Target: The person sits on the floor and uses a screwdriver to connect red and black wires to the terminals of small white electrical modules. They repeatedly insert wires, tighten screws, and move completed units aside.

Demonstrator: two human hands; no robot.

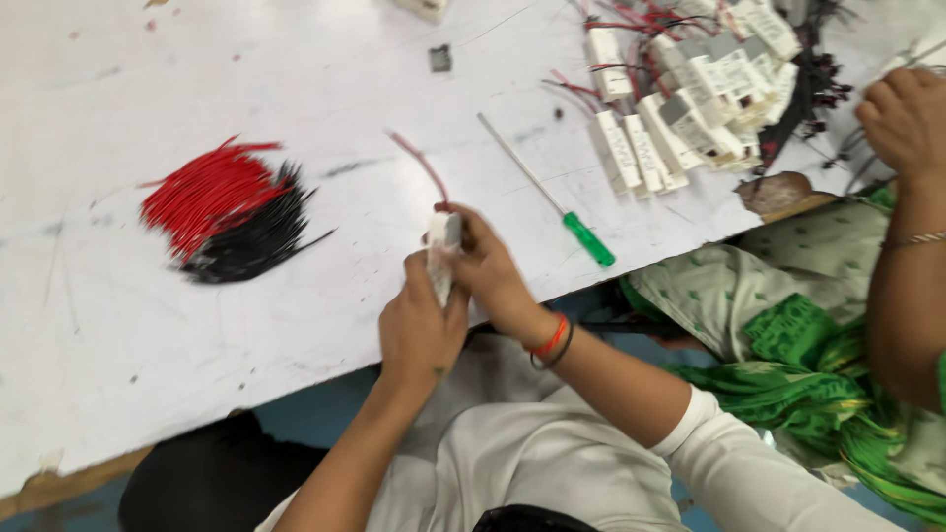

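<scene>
Both my hands hold one small white plastic box (443,236) over the near edge of the white table (296,79). My left hand (419,330) grips its lower end from below. My right hand (490,268) pinches its upper end, where a thin red wire (422,163) sticks up and curves away to the left. My right wrist wears red and black bands.
A bundle of red and black wires (229,210) lies to the left. A green-handled screwdriver (552,197) rests to the right. Several white boxes with wires (690,99) are piled at the far right, where another person's hand (905,118) works. A small dark part (440,58) lies further back.
</scene>
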